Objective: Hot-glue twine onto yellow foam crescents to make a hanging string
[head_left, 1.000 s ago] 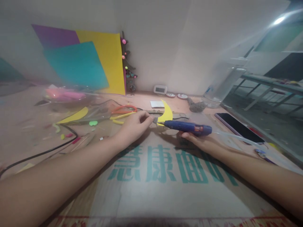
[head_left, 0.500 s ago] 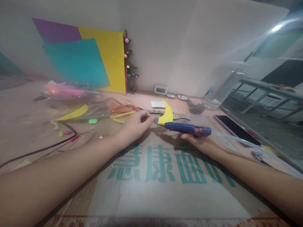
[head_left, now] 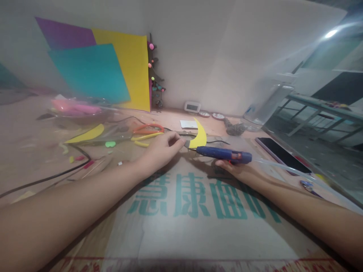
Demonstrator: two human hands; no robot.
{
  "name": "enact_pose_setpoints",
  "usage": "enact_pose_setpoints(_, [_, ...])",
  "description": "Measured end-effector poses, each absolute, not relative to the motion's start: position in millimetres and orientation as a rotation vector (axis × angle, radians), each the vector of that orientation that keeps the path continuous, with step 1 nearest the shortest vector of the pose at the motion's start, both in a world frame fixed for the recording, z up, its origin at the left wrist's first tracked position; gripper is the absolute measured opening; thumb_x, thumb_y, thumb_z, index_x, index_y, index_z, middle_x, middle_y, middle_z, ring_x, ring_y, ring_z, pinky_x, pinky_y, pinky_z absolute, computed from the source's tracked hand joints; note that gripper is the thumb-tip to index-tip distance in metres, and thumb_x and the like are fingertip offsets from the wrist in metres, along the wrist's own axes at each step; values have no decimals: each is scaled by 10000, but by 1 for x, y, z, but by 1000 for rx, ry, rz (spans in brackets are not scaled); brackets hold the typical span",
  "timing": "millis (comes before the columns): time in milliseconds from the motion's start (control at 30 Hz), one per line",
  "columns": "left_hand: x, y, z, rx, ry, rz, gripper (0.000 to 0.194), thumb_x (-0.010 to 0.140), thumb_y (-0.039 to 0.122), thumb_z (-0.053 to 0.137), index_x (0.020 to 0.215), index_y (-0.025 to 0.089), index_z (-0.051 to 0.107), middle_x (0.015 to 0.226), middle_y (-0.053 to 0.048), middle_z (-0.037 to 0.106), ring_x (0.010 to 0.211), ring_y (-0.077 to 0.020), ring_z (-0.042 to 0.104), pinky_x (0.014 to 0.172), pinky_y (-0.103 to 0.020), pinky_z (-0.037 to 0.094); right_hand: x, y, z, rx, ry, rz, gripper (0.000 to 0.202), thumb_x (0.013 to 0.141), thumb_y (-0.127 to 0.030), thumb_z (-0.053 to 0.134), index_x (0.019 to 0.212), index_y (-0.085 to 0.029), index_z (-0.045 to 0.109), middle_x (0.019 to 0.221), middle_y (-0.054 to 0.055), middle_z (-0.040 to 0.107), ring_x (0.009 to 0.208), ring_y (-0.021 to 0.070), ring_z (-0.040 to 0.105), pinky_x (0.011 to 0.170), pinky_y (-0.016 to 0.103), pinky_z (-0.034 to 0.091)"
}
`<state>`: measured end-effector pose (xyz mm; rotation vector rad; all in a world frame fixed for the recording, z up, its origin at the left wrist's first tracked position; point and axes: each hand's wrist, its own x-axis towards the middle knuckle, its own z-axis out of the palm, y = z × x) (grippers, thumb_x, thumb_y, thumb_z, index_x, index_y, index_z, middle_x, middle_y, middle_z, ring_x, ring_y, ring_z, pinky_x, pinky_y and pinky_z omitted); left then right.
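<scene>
Most fingers of the right hand [head_left: 227, 166] are hidden behind the blue glue gun [head_left: 217, 152] it grips; the left hand [head_left: 167, 146] pinches a small grey piece [head_left: 187, 144], too blurred to identify. Green characters [head_left: 190, 194] on the pale sheet [head_left: 198, 240] read "慧康面", a fourth partly covered by the right forearm [head_left: 297, 200]. The yellow crescent [head_left: 201, 136] is between the hands, just beside the gun's nozzle [head_left: 192, 149].

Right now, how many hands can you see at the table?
2. The left hand pinches a small grey piece by the yellow crescent; the right hand, partly hidden, holds the blue glue gun. No other hand shows.
</scene>
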<state>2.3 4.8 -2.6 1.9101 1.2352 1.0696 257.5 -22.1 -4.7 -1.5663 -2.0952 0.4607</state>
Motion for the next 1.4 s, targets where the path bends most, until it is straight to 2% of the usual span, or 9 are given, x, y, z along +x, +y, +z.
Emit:
enact_pose_setpoints(167, [2,5,-3,1905,1243,1053,275,873,395,513,707,176,501,647,37,499,581,-114,435,575,-254,320,256,-19,-10,-1493,-2042,436,344,742,-588,599,736,-244,586,672,24,616,648,247,600,564,361,510])
enact_pose_setpoints(367, [2,5,-4,1906,1258,1042,274,874,400,514,713,178,510,655,34,504,599,-120,441,581,-260,318,252,-26,0,-1475,-2036,463,279,765,-511,634,735,-240,572,676,5,626,641,218,599,590,340,513])
enact_pose_setpoints(567, [2,5,-4,1925,1233,1055,273,877,391,511,710,176,509,668,31,505,631,-127,449,610,-267,330,251,-26,-1,-1457,-2015,429,290,764,-522,639,784,-234,616,713,8,653,665,219,612,593,333,521])
enact_pose_setpoints(733, [2,7,-4,1940,1249,1048,274,878,399,506,718,178,517,670,34,505,653,-132,457,616,-266,331,252,-25,-2,-1474,-2019,396,279,758,-522,624,707,-249,603,645,0,632,603,218,610,533,335,517])
enact_pose_setpoints(867, [1,7,-4,1941,1232,1050,273,878,399,503,719,177,514,674,33,507,659,-133,462,619,-266,337,250,-25,0,-1481,-2015,413,254,745,-512,639,769,-259,648,693,16,655,660,240,639,567,352,529])
enact_pose_setpoints(1200, [1,8,-6,1952,1236,1039,280,877,419,501,737,179,535,672,30,514,641,-135,461,609,-265,337,256,-24,-5,-1465,-2034,428,211,784,-469,616,749,-261,627,683,4,636,627,222,613,554,352,520])
enact_pose_setpoints(1400, [0,7,-6,1939,1244,1036,277,875,416,499,738,178,534,676,30,511,657,-137,465,625,-271,340,259,-16,-14,-1465,-2019,402,258,768,-507,624,740,-251,605,662,-1,609,607,198,581,536,329,503])
